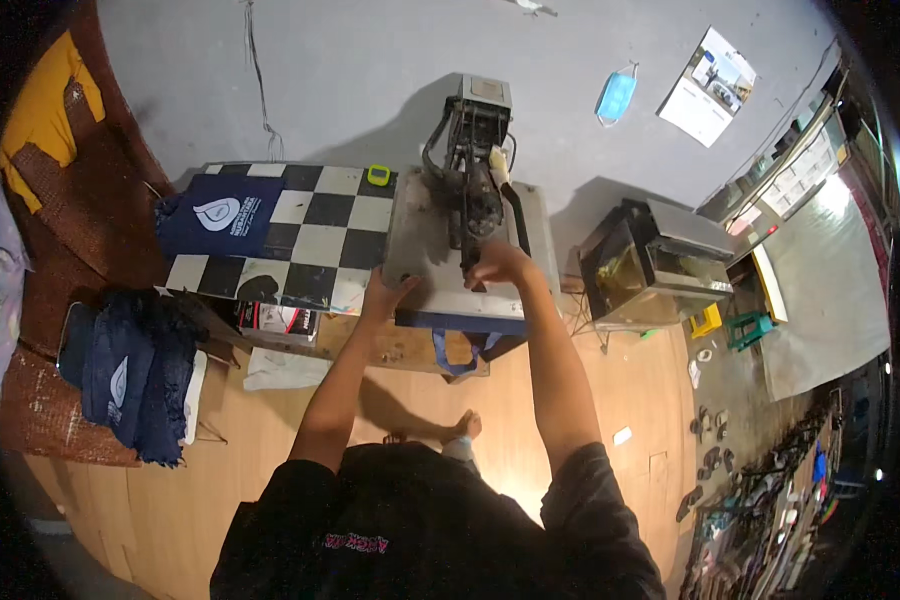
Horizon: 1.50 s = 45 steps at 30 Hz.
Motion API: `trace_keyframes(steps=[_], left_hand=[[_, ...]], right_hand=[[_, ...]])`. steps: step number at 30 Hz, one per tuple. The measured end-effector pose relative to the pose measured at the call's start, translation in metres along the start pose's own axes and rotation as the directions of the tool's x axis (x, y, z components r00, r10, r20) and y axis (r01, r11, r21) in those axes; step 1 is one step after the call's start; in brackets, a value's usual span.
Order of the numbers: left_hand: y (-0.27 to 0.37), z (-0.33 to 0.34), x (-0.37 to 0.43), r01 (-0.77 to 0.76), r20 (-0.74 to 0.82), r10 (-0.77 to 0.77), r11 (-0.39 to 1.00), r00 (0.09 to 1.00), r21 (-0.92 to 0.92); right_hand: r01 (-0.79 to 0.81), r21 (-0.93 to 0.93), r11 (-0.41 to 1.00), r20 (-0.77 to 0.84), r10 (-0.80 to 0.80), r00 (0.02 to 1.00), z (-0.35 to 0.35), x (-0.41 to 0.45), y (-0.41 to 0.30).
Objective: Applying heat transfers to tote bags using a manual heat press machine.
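A heat press (487, 135) with a wide metal platen (427, 255) stands before me against the wall. My right hand (501, 264) is closed around its black lever (466, 217), above the platen's front part. At the platen's front left corner rests my left hand (390, 294), thumb apart from the fingers; some fingers are hidden. Navy fabric (461, 323) shows under the platen's front edge, and blue straps (456, 366) hang from it. What lies beneath the platen is hidden. Left of the press, a printed navy tote bag (221, 214) lies flat on the checkered tabletop (322, 217).
A yellow-green digital timer (379, 175) sits at the table's back edge. More navy bags (139, 375) are piled at the left, beside a brown sofa (60, 405). To the right stands a glass tank (645, 270). A mask (617, 95) and calendar (709, 86) hang on the wall.
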<state>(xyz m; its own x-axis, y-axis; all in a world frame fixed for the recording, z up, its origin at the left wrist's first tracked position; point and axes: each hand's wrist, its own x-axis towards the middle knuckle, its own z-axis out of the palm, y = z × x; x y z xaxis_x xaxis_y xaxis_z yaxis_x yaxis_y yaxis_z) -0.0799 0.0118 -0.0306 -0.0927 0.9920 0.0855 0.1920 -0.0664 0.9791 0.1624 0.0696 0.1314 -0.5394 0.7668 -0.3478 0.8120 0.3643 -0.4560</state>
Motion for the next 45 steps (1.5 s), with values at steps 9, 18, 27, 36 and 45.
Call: trace_keyframes(steps=[9, 18, 27, 36, 45], left_hand=[[-0.01, 0.01, 0.001, 0.042, -0.091, -0.051, 0.995, 0.995, -0.096], [0.013, 0.001, -0.011, 0.06, -0.121, -0.07, 0.995, 0.99, -0.085], [0.01, -0.003, -0.01, 0.084, -0.104, -0.09, 0.994, 0.99, -0.067], [0.024, -0.001, -0.015, 0.074, -0.188, -0.04, 0.981, 0.981, 0.178], [0.023, 0.004, -0.009, 0.055, -0.148, -0.058, 0.998, 0.987, -0.023]], right_hand=[[-0.117, -0.131, 0.984, -0.138, 0.099, 0.985, 0.005, -0.004, -0.002], [-0.153, -0.2, 0.968, -0.364, 0.071, 0.929, 0.005, -0.029, -0.028], [-0.152, -0.148, 0.977, -0.303, 0.102, 0.948, 0.004, -0.021, -0.025], [-0.181, -0.143, 0.973, -0.257, 0.14, 0.956, 0.002, -0.018, -0.023], [-0.225, -0.141, 0.964, -0.193, 0.196, 0.961, -0.005, -0.013, -0.027]])
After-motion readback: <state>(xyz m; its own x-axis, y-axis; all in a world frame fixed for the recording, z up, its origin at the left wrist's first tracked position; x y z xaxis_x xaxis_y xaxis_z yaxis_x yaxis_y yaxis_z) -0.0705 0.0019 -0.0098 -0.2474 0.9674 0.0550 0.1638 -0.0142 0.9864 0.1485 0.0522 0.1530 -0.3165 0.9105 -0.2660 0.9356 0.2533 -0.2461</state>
